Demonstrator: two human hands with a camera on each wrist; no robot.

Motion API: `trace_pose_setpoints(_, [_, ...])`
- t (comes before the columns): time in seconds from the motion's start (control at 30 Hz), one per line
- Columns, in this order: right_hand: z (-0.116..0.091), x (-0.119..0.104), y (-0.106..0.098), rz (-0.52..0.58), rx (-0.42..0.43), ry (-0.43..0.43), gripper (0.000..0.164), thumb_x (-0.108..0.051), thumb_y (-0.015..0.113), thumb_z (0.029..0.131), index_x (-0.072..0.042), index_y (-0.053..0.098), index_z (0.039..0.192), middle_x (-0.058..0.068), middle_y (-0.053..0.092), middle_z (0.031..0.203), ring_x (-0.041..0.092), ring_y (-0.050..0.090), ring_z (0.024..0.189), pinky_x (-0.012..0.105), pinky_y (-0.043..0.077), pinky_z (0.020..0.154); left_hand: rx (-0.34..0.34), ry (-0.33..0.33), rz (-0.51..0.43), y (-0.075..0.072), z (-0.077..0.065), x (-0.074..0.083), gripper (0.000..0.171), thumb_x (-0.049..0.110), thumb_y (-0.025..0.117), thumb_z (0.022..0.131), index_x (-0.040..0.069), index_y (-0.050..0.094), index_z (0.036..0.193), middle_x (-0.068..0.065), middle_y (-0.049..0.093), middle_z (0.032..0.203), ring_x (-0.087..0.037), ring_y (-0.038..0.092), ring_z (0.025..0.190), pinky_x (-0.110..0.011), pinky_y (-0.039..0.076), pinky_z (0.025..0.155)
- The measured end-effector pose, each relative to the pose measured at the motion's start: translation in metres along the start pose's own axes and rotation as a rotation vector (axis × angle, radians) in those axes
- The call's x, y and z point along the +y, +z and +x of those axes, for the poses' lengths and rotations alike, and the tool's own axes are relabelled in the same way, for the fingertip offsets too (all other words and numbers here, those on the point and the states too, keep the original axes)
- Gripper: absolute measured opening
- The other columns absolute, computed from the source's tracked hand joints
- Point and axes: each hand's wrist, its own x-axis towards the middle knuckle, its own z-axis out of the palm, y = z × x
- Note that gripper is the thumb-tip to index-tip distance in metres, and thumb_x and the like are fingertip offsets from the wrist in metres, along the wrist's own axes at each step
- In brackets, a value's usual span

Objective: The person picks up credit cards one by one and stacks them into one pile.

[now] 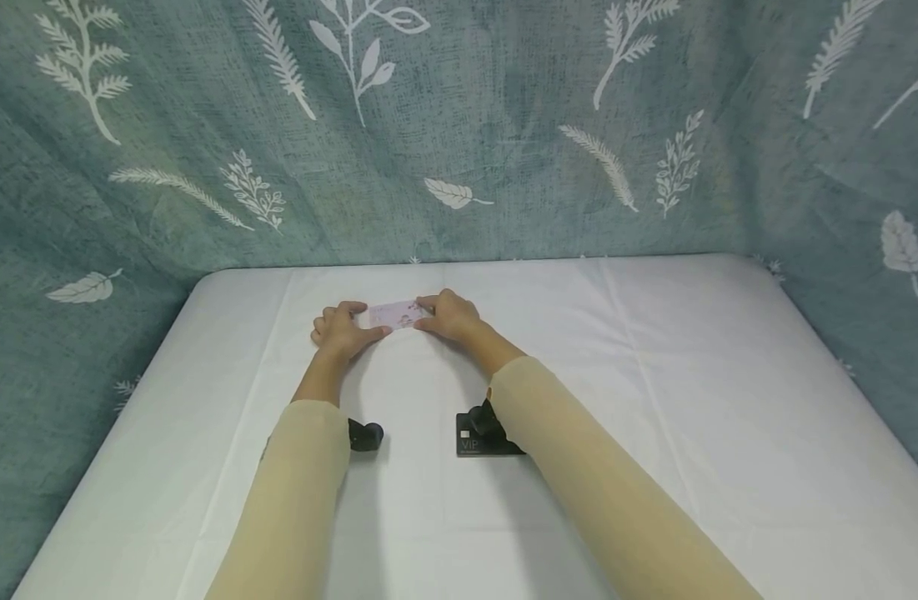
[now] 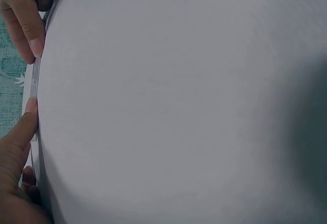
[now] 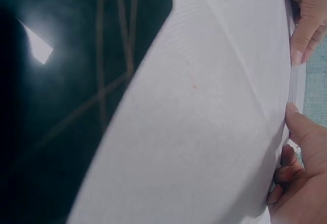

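A small pale pink printed card (image 1: 394,314) is near the far side of the white table, between both hands. My left hand (image 1: 342,332) grips its left end, forefinger at the far edge and thumb at the near edge. Across from it, my right hand (image 1: 451,317) pinches the right end between thumb and forefinger. In the left wrist view the card is only a thin strip (image 2: 34,81) between the fingertips. The right wrist view has my right hand (image 3: 304,183) at lower right, its other fingers curled under.
A black card marked VIP (image 1: 469,446) lies on the white cloth (image 1: 443,500) under the right forearm, partly covered by a black wrist mount (image 1: 485,419). Another black mount (image 1: 366,436) juts from the left sleeve. A green leaf-patterned curtain (image 1: 504,167) hangs behind the table.
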Motion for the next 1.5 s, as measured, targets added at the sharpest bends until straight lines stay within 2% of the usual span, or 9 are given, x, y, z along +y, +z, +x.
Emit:
trace_pose_setpoints(0.2, [0.001,0.001,0.002,-0.007,-0.001,-0.017,0.056,-0.042,0.061,0.09,-0.028,0.045,0.141,0.01,0.05,0.133,0.026,0.046,0.126,0.04,0.038,0.101,-0.005,-0.006,-0.006,-0.002,-0.002,-0.001,0.065,0.044,0.072,0.08,0.015,0.05,0.134,-0.022,0.035,0.138,-0.04,0.025,0.125,-0.054,0.014,0.107])
trace_pose_setpoints(0.33, [0.0,0.002,0.0,-0.013,0.003,-0.025,0.054,-0.041,0.061,0.09,-0.028,0.045,0.141,0.008,0.054,0.117,0.021,0.052,0.107,0.037,0.042,0.092,-0.011,-0.012,-0.007,-0.002,-0.001,0.001,0.064,0.042,0.073,0.08,0.016,0.049,0.134,-0.021,0.034,0.139,-0.039,0.025,0.126,-0.053,0.014,0.107])
trace_pose_setpoints(0.47, [-0.002,0.004,0.0,-0.014,0.004,-0.039,0.054,-0.04,0.06,0.091,-0.027,0.045,0.141,0.006,0.053,0.105,0.019,0.048,0.092,0.034,0.042,0.084,-0.008,-0.013,-0.007,0.0,0.001,0.002,0.067,0.041,0.073,0.08,0.017,0.047,0.136,-0.02,0.036,0.137,-0.038,0.026,0.125,-0.053,0.015,0.106])
trace_pose_setpoints(0.87, [-0.002,0.006,0.001,0.011,0.005,-0.05,0.057,-0.04,0.061,0.09,-0.028,0.042,0.143,0.005,0.05,0.101,0.017,0.044,0.087,0.03,0.039,0.076,0.009,-0.001,-0.016,0.002,0.003,-0.002,0.063,0.041,0.074,0.08,0.019,0.049,0.134,-0.018,0.039,0.134,-0.038,0.027,0.125,-0.053,0.013,0.106])
trace_pose_setpoints(1.1, [-0.003,0.01,0.001,0.002,0.043,-0.088,0.062,-0.041,0.064,0.088,-0.026,0.041,0.144,0.004,0.054,0.104,0.018,0.048,0.09,0.035,0.04,0.085,0.022,0.038,-0.037,0.004,0.001,0.0,0.064,0.038,0.074,0.08,0.02,0.046,0.135,-0.014,0.043,0.129,-0.036,0.03,0.12,-0.053,0.013,0.105])
trace_pose_setpoints(1.23, [-0.003,0.013,0.004,0.09,0.089,-0.111,0.058,-0.034,0.068,0.087,-0.02,0.047,0.139,0.001,0.058,0.106,0.017,0.053,0.091,0.036,0.04,0.09,0.028,0.061,-0.051,0.006,0.002,-0.002,0.063,0.037,0.074,0.081,0.02,0.045,0.134,-0.011,0.044,0.13,-0.034,0.031,0.12,-0.053,0.011,0.105])
trace_pose_setpoints(1.37, [-0.004,0.014,0.007,0.187,0.114,-0.122,0.058,-0.029,0.072,0.084,-0.017,0.047,0.135,0.0,0.061,0.105,0.017,0.056,0.093,0.035,0.042,0.091,0.037,0.059,-0.119,0.008,0.0,-0.004,0.063,0.032,0.076,0.08,0.02,0.044,0.134,-0.006,0.049,0.129,-0.033,0.03,0.123,-0.051,0.009,0.106])
trace_pose_setpoints(1.5, [-0.006,0.012,0.008,0.22,0.129,-0.136,0.058,-0.024,0.073,0.083,-0.015,0.045,0.133,0.0,0.063,0.108,0.018,0.058,0.103,0.037,0.039,0.098,0.032,0.064,-0.173,0.007,-0.002,-0.006,0.064,0.028,0.076,0.08,0.021,0.041,0.134,-0.005,0.052,0.124,-0.031,0.03,0.124,-0.05,0.009,0.106])
